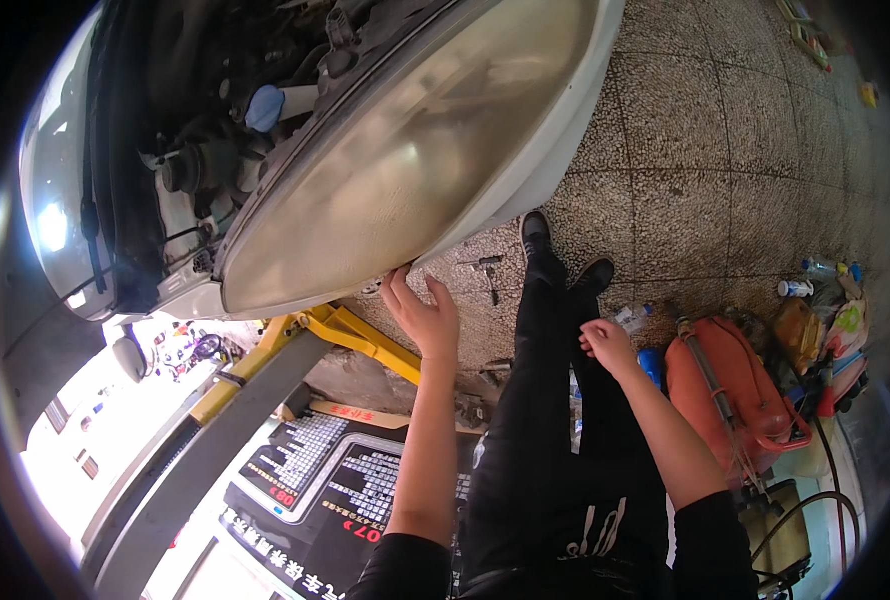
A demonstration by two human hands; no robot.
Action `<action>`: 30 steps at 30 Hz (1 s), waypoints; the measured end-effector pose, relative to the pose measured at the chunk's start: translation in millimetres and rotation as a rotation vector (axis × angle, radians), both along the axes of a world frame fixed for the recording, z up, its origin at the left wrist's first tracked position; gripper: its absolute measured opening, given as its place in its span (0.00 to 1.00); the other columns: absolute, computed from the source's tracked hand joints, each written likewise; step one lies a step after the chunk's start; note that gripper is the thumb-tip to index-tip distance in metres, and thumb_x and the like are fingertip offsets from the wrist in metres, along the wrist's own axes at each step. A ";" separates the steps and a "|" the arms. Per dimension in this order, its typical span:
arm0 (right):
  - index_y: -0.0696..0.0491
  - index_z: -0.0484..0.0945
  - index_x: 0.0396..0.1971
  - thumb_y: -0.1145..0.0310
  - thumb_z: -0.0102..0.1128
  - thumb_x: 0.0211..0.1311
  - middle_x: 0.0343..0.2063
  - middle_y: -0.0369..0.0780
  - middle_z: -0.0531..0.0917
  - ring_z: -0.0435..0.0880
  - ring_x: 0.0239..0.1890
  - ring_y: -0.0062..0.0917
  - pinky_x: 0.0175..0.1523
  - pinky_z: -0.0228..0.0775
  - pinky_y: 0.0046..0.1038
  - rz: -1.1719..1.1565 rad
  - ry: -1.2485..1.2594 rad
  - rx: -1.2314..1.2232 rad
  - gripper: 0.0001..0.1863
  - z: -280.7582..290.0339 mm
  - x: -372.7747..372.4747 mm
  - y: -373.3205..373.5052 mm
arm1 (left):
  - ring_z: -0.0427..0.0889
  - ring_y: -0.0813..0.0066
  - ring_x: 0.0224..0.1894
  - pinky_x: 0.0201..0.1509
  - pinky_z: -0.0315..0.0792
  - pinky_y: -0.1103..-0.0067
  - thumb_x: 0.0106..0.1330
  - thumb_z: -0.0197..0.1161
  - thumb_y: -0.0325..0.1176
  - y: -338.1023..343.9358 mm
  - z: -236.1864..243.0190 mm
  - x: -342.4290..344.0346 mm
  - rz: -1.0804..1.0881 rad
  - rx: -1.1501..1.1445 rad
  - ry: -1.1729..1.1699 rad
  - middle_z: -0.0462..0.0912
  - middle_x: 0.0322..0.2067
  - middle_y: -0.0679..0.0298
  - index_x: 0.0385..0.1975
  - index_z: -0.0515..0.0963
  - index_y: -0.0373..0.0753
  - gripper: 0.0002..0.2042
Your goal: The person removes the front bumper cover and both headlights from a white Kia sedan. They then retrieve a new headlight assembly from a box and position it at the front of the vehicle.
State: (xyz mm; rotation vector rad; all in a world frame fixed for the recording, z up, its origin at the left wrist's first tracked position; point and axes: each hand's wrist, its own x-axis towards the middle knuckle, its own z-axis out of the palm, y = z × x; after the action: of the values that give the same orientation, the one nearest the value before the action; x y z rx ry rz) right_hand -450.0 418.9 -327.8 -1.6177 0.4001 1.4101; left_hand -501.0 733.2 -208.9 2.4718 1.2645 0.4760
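A large yellowed, hazy headlight (405, 170) fills the upper middle, set in the front of a white car whose hood is raised. My left hand (420, 312) reaches up to the headlight's lower edge, fingertips touching the rim and thumb apart; nothing shows in its grasp. Off to the right, my right hand (610, 346) hovers over my dark trouser leg. Its fingers are curled together, and whatever they hold, if anything, is too small to make out. Behind the headlight lies the engine bay, with a blue cap (264, 108) on a filler neck.
A yellow lift arm (365, 340) joins a grey lift post (205, 455) at lower left. A dark printed board (335, 490) stands below it. To the right are a red tank (720, 385), bottles and hoses. A dark tool (489, 275) lies on the tiled floor (665, 220).
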 end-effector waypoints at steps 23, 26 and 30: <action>0.62 0.54 0.71 0.48 0.51 0.72 0.67 0.56 0.64 0.66 0.67 0.48 0.70 0.61 0.46 -0.715 0.096 0.019 0.40 -238.1 216.9 148.7 | 0.70 0.49 0.40 0.47 0.66 0.62 0.53 0.51 0.22 24.5 -31.3 -13.0 0.024 0.151 -0.143 0.75 0.36 0.48 0.39 0.76 0.28 0.13; 0.60 0.59 0.70 0.48 0.48 0.73 0.65 0.53 0.70 0.71 0.65 0.44 0.68 0.64 0.46 -0.715 0.053 0.295 0.37 -285.2 237.3 180.2 | 0.71 0.53 0.38 0.45 0.66 0.66 0.52 0.49 0.22 25.2 -37.7 -10.6 0.041 0.197 -0.217 0.73 0.31 0.52 0.30 0.72 0.30 0.07; 0.55 0.68 0.66 0.47 0.47 0.72 0.58 0.45 0.80 0.79 0.58 0.39 0.63 0.70 0.45 -0.643 -0.015 0.584 0.32 -316.8 235.6 216.2 | 0.70 0.54 0.35 0.41 0.65 0.68 0.54 0.50 0.24 26.2 -45.2 -7.5 0.024 0.296 -0.289 0.71 0.31 0.52 0.29 0.71 0.31 0.05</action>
State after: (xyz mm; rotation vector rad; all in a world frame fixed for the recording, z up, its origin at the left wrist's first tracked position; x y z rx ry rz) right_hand -214.4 635.1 -644.6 -0.9052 0.4027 0.9011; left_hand -508.5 759.4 -254.1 2.4996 1.1764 1.0534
